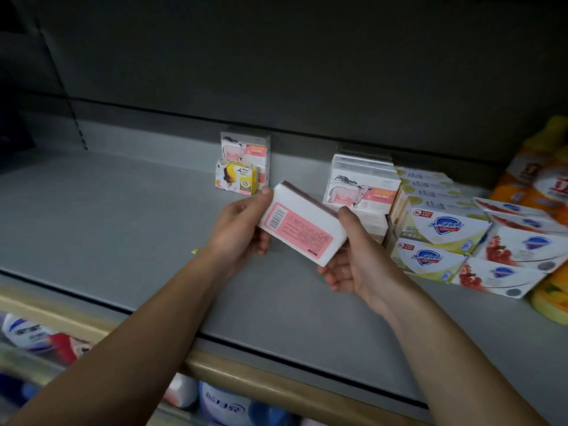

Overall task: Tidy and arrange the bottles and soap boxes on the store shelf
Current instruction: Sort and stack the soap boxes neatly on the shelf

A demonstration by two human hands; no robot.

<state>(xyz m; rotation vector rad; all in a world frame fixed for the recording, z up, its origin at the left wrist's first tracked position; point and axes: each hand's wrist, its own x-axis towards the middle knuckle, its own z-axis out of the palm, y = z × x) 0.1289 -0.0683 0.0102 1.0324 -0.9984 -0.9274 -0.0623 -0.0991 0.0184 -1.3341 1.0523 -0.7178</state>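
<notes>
- Both hands held one white soap box (302, 225) above the grey shelf (107, 216), its pink label with a barcode facing up.
- The left hand (238, 232) gripped its left end, thumb on top.
- The right hand (353, 256) gripped its right end.
- Behind stood a cow-print soap box (244, 149) with a yellow box (236, 178) in front.
- To the right sat a stack of cow-print boxes (359, 186), just beside Safeguard boxes (442, 229) and orange bottles (534, 179).

Probably a shop: shelf (153, 216) of boxed soaps (442, 229)
</notes>
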